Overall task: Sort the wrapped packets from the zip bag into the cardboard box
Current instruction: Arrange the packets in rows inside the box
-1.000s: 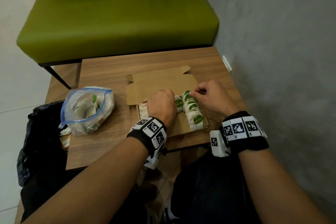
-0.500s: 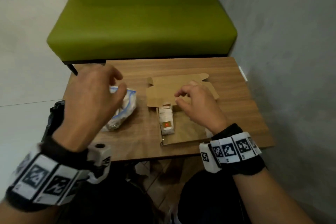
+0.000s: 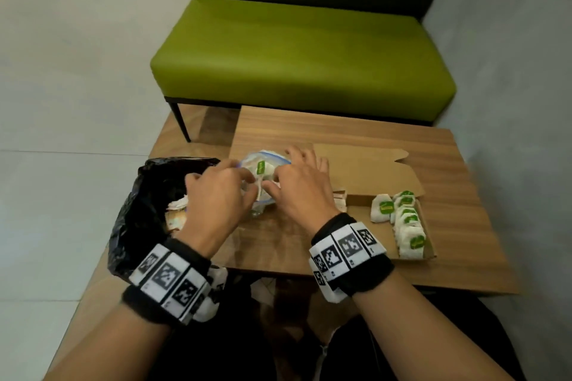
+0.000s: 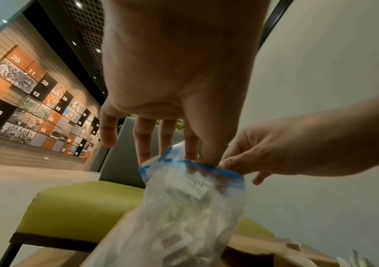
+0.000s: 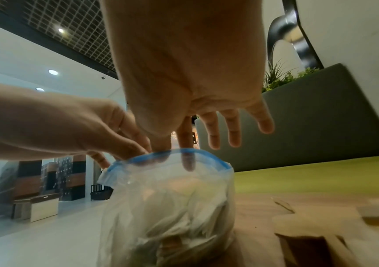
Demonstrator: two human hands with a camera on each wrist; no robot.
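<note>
Left hand (image 4: 174, 72) pinches blue zip rim of zip bag (image 4: 183, 213) between thumb and forefinger. Right hand (image 4: 298, 150) pinches same rim just beside left fingertips. Bag hangs below fingers.

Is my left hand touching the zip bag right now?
Touching. The left wrist view shows the left hand pinching the zip bag's blue rim.
</note>
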